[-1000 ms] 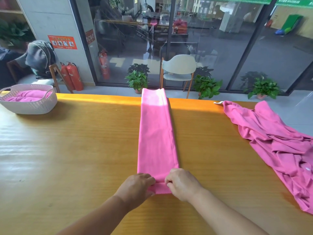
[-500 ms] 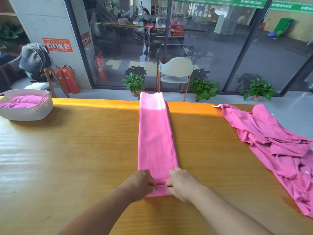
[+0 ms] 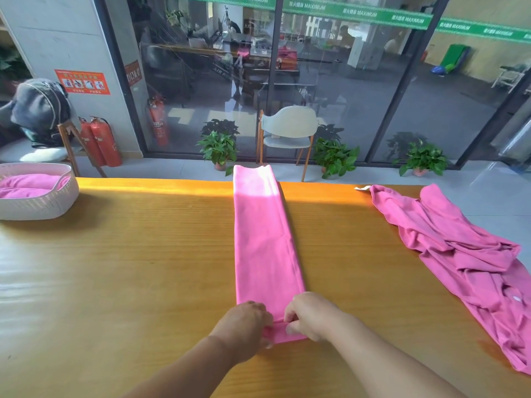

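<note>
nearest the camera, both forearms reach forward over the wooden table [image 3: 129, 268]. the left hand [image 3: 244, 326] and the right hand [image 3: 309, 315] sit side by side at the near end of a long folded pink cloth [image 3: 265, 248]. both hands have their fingers curled, and each pinches the near edge of the cloth, which is turned over into a small fold between them. the left hand's fingertips are tucked against that fold; the right hand's thumb and fingers close on it from the other side.

the pink cloth lies flat as a narrow strip down the middle of the table, running straight away from the hands to the far edge, where its end hangs slightly past the rim in a patch of sunlight.

to the right, well apart from the strip, a crumpled pink garment [image 3: 465, 262] is spread over the table's right side. at the far left stands a pale woven basket [image 3: 48, 205] with pink fabric [image 3: 26, 185] inside.

beyond the table, on the floor by the glass wall, are a pale chair [image 3: 290, 130], three potted plants [image 3: 219, 146] and red fire extinguishers [image 3: 99, 142].
</note>
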A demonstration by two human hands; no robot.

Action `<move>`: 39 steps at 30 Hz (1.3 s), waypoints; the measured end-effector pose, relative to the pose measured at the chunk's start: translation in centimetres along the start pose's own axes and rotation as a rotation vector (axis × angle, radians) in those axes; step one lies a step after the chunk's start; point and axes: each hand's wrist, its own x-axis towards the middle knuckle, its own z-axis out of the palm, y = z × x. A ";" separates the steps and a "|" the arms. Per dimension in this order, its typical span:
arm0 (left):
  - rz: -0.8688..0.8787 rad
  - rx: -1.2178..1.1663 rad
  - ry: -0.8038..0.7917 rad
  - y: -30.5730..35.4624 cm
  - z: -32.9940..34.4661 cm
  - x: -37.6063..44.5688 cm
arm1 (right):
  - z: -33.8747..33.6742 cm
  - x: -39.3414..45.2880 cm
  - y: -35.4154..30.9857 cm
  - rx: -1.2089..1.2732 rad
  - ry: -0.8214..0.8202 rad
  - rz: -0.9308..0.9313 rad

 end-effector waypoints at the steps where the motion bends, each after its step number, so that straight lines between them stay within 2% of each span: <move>1: -0.007 -0.016 -0.019 -0.2 -0.2 0.4 | -0.1 0.0 0.0 0.015 0.045 0.003; 5: -0.089 -0.110 -0.103 -1.0 -1.1 1.5 | 0.2 -0.4 -0.5 -0.002 0.239 -0.060; 11: -0.106 -0.201 -0.141 -1.9 -1.3 2.7 | 1.2 -0.8 -0.5 -0.029 0.330 -0.187; 13: -0.105 -0.229 -0.131 -2.2 -1.3 2.8 | 1.4 -1.1 -0.3 0.008 0.308 -0.208; 18: -0.110 -0.282 -0.162 -2.9 -1.7 3.1 | 0.5 -0.6 0.1 -0.080 0.240 -0.223; 22: -0.195 -0.354 -0.082 -3.4 -1.4 3.1 | -0.9 0.5 -0.1 -0.115 0.138 -0.201; 28: -0.151 -0.116 0.116 -1.9 -1.7 2.8 | -2.4 2.5 0.2 -0.061 -0.007 -0.173; 30: -0.138 -0.128 0.153 -1.8 -1.4 2.4 | -2.6 3.0 0.4 -0.016 0.010 -0.147; 34: -0.089 -0.088 0.113 -2.3 -0.9 2.2 | -2.4 3.5 1.3 0.093 0.103 -0.131; 37: -0.097 -0.110 0.128 -2.4 -1.1 2.8 | -1.9 3.6 1.5 0.018 0.216 -0.235; 39: -0.112 -0.151 0.118 -2.6 -1.5 3.1 | -1.7 3.5 1.4 -0.038 0.237 -0.296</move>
